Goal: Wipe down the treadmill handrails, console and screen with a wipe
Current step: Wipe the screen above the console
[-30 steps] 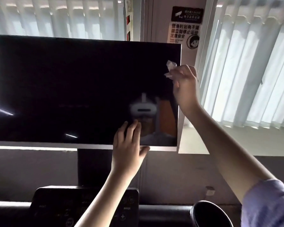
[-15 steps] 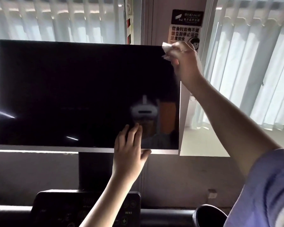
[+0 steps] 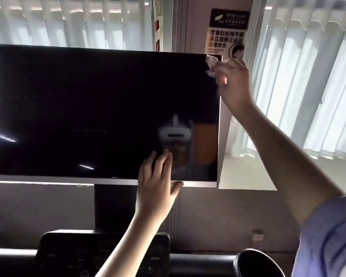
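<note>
A large black screen (image 3: 100,112) on a dark post fills the middle of the head view. My right hand (image 3: 233,82) is raised at its top right corner and grips a small white wipe (image 3: 210,63) against the glass there. My left hand (image 3: 157,184) rests on the screen's lower edge, fingers straight on the glass and thumb under the silver bottom bezel. Below sits the black console (image 3: 72,254) with faint buttons, partly hidden by my left forearm.
A dark handrail bar (image 3: 200,263) runs across the bottom, with a round black cup holder (image 3: 256,262) at the lower right. Behind the screen are white vertical blinds (image 3: 308,76) and a pillar with warning signs (image 3: 226,31).
My right hand carried the wipe up along the screen's right edge to the top corner, then came slightly down. My left hand stayed on the lower edge.
</note>
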Action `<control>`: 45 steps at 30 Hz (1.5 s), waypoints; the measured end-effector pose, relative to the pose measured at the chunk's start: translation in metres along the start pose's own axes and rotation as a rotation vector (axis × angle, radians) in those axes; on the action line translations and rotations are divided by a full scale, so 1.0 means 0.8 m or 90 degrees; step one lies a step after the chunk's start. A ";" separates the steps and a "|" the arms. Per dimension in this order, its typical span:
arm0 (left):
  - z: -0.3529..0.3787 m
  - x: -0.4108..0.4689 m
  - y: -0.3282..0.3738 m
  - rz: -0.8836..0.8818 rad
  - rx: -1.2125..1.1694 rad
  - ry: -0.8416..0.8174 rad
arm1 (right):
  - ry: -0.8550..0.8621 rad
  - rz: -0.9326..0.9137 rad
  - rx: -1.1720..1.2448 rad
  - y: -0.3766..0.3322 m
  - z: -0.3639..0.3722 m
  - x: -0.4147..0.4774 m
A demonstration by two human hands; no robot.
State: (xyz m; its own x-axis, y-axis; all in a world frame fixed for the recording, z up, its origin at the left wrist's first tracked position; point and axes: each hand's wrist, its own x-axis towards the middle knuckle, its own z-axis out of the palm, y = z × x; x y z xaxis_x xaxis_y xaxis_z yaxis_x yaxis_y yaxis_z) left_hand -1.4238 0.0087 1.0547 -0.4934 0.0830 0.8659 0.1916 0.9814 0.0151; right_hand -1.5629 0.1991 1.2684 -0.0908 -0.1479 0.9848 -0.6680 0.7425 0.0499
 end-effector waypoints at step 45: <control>-0.004 -0.008 0.014 -0.037 0.008 -0.031 | -0.052 0.036 0.067 -0.052 -0.043 -0.170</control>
State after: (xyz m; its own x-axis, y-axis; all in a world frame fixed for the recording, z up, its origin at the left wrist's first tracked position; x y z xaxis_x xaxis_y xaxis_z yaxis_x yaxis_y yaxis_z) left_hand -1.4163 0.0185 1.0510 -0.5443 0.0340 0.8382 0.1513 0.9868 0.0582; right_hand -1.4974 0.2103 1.1376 -0.1870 -0.1642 0.9685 -0.7341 0.6785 -0.0267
